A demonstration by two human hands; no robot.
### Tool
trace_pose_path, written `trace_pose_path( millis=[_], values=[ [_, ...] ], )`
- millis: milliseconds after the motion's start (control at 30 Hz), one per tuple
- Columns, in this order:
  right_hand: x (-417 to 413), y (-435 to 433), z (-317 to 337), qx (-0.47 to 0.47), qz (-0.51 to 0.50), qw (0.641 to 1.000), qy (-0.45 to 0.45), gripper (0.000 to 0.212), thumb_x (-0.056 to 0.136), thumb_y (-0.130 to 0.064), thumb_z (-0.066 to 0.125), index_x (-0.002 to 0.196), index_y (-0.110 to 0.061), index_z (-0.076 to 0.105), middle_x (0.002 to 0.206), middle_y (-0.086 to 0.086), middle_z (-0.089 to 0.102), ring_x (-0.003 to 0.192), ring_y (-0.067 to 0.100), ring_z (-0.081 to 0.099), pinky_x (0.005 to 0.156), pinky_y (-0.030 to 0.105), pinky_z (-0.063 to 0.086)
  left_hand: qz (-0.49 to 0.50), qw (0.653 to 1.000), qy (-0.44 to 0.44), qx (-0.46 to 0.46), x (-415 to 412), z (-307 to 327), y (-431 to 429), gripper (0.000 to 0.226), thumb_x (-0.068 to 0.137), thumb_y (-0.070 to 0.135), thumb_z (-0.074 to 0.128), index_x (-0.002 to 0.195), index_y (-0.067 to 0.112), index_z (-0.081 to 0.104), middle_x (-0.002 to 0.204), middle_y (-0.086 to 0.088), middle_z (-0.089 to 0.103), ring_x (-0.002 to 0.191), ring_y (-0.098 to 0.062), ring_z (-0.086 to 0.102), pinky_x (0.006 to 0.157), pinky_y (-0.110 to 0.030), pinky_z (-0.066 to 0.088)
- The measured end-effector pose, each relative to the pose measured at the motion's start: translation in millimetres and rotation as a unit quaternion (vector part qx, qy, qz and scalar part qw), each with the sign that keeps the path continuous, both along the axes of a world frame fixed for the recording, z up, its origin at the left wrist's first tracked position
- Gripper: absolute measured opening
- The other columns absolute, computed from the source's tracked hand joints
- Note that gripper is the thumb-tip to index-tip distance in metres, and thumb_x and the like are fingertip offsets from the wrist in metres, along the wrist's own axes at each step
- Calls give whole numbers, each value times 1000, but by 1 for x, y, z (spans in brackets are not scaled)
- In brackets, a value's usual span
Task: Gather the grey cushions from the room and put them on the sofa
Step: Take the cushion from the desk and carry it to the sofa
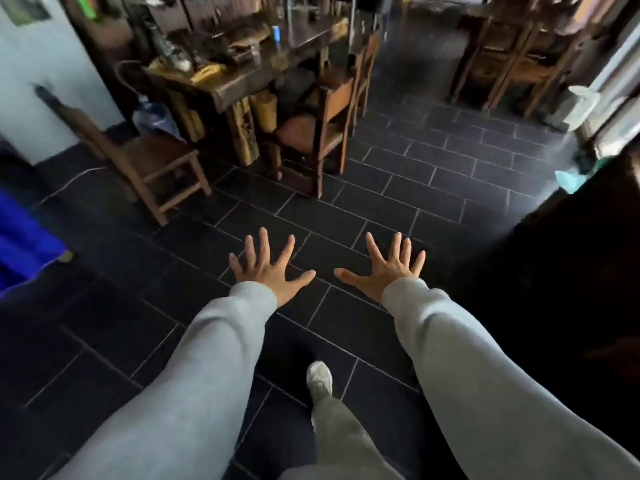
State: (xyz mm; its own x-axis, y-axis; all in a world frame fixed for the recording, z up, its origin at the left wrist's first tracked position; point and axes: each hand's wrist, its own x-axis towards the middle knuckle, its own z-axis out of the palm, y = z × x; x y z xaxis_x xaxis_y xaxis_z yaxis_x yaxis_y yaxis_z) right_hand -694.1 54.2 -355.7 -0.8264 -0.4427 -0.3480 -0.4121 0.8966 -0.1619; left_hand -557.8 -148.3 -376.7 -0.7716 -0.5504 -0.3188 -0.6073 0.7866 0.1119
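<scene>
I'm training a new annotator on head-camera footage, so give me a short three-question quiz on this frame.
1. True or false: the left hand is holding a grey cushion.
2. Multiple choice: the right hand is A) clenched in a fist, B) open with fingers spread, C) gripping a chair.
3. Short answer: what is under the hands, and which piece of furniture stands nearest the left hand?

Key
1. False: it is empty, and no grey cushion shows clearly in this view.
2. B.
3. A dark tiled floor; the wooden chair near the white wall.
</scene>
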Motion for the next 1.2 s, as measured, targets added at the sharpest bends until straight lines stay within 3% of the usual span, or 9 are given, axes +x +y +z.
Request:
trace_pose_path(
  millis=[133,267,400,467,567,700,833,1200],
  values=[
    [-20,-119,-1,-5,109,994,-2,142,34,-113,-1,160,-50,-17,172,15,-24,157,39,-26,119,67,-19,99,995,-1,3,14,-4,-94,97,69,99,11,149,57,-25,160,-4,-44,149,-34,-36,117,-67,-13],
    [-53,-238,1,-20,180,983,8,126,54,-110,12,160,-49,-17,173,14,-23,157,37,-25,119,66,-20,187,982,7,-8,20,5,-186,102,63,102,6,150,57,-23,162,-3,-41,149,-33,-35,116,-66,-12],
    [-63,-337,9,-32,232,972,-12,139,38,-113,1,160,-48,-18,173,14,-21,158,36,-23,118,64,-21,258,966,-6,-18,46,19,-256,100,67,101,11,151,56,-21,163,-4,-40,150,-33,-34,117,-66,-12],
    [-60,-383,10,-38,260,965,-17,136,43,-113,5,160,-47,-18,173,14,-20,158,36,-22,118,64,-21,299,954,-11,-20,61,21,-285,100,70,99,13,153,55,-19,164,-4,-38,151,-33,-32,118,-66,-11],
    [-46,-440,9,-28,307,951,-24,131,52,-111,10,161,-45,-19,174,14,-18,159,36,-19,119,64,-19,349,937,-22,2,85,17,-317,99,72,98,16,154,54,-19,163,-5,-39,151,-33,-32,118,-66,-11],
    [-14,-509,-1,-8,367,930,-21,140,44,-112,4,161,-40,-23,174,16,-15,160,37,-14,121,63,-17,400,916,-33,19,118,-2,-351,100,70,99,15,152,55,-22,162,-4,-42,150,-30,-35,117,-66,-14],
    [21,-579,-11,6,407,913,-21,131,59,-109,18,161,-38,-24,174,17,-15,160,38,-14,121,62,-17,439,896,-42,48,151,-14,-402,102,67,100,13,150,54,-25,158,-3,-47,147,-30,-40,116,-66,-16],
    [102,-821,4,4,436,900,-1,126,66,-105,28,161,-40,-21,174,17,-17,160,38,-13,124,64,-13,492,870,21,43,240,20,-628,100,71,99,19,151,55,-23,160,-4,-44,148,-32,-38,117,-67,-14]
  ],
)
